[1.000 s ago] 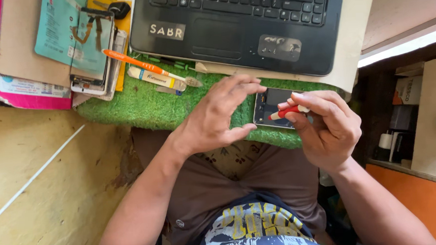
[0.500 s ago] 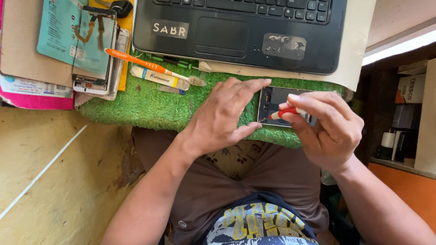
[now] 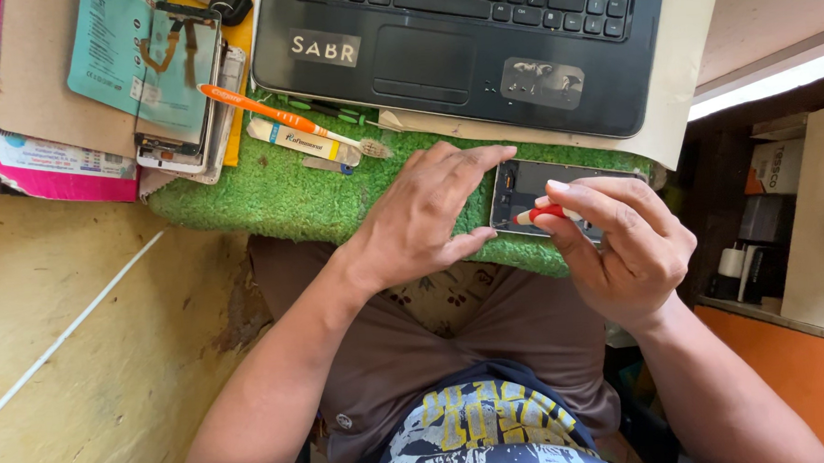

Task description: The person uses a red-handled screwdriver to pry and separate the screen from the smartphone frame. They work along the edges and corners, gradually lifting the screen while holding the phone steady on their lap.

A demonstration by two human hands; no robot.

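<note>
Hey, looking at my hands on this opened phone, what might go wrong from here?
1. The red-handled tool in the right hand could slip and scratch the opened dark phone.
2. The phone lies near the edge of the green turf mat, steadied only by the left hand; it might slide off onto the lap.

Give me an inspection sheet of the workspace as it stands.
Surface: green turf mat on the lap, laptop at its far edge.
Job's things: opened phone flat on the mat; red-handled tool tip at its near edge.
Clutter: orange toothbrush, small tube, phone parts, card and paper stack.
Hands: left hand steadies the phone; right hand fingers pinch the tool.
Cables: flex ribbons on the parts; otherwise nothing seen.
Surroundings: yellow floor, shelf with boxes at right.
</note>
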